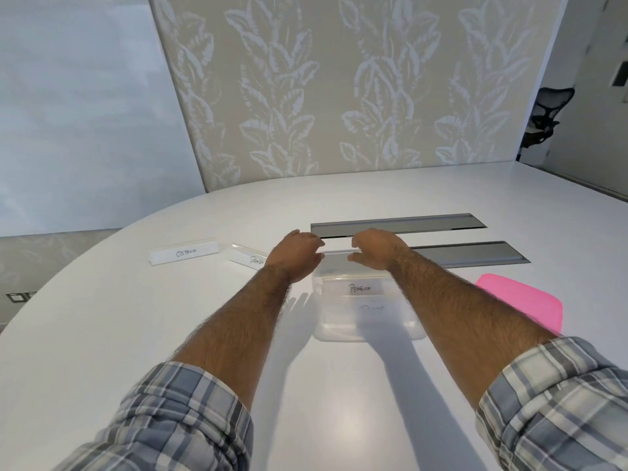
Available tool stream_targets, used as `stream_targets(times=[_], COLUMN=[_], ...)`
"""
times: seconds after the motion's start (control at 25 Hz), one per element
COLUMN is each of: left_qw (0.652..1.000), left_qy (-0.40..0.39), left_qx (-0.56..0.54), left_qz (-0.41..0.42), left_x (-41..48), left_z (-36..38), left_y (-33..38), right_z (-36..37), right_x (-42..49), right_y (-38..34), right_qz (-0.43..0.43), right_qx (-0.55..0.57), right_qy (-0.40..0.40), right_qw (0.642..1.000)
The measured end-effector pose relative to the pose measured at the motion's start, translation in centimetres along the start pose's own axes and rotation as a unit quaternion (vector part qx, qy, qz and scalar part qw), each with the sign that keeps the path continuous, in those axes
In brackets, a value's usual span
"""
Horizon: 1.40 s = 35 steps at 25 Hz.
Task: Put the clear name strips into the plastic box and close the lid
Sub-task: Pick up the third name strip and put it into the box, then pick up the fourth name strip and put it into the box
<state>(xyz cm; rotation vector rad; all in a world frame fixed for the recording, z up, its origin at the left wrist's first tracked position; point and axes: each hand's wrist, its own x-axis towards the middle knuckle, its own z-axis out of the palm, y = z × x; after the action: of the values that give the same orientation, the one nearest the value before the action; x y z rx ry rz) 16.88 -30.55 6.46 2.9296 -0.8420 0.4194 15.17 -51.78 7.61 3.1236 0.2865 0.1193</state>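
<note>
2 strips L of box, long axes sideways.

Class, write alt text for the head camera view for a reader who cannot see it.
Two bare hands, left hand and right hand, reach over a clear plastic box holding a strip marked PENGUIN. Two more clear strips lie left on the white table; a pink lid lies right.
</note>
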Motion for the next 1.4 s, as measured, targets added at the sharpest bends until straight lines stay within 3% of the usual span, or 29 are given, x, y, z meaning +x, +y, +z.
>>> stream_targets(times=[0.2,0.44,0.64,1.4], left_qw=[0.998,0.985,0.976,0.983], left_qy=[0.004,-0.021,-0.029,-0.092], left_qx=[0.032,0.039,0.037,-0.016], left_qz=[-0.050,-0.164,-0.210,-0.159], left_x=[-4.5,-11.7,-15.5,-8.8], left_z=[-2.1,-4.4,-5.6,1.3], left_y=[-7.3,-19.3,-28.0,-46.4], right_z=[-1.4,-2.4,-2.1,4.9], right_x=[1.4,5.0,9.1,27.2], right_y=[-6.6,-17.2,-24.2,-33.7], right_qz=[-0.033,-0.103,-0.107,-0.096], right_qx=[0.010,0.011,0.015,-0.003], right_qy=[0.023,0.047,0.052,0.020], right_qw=[0.999,0.993,0.993,0.995])
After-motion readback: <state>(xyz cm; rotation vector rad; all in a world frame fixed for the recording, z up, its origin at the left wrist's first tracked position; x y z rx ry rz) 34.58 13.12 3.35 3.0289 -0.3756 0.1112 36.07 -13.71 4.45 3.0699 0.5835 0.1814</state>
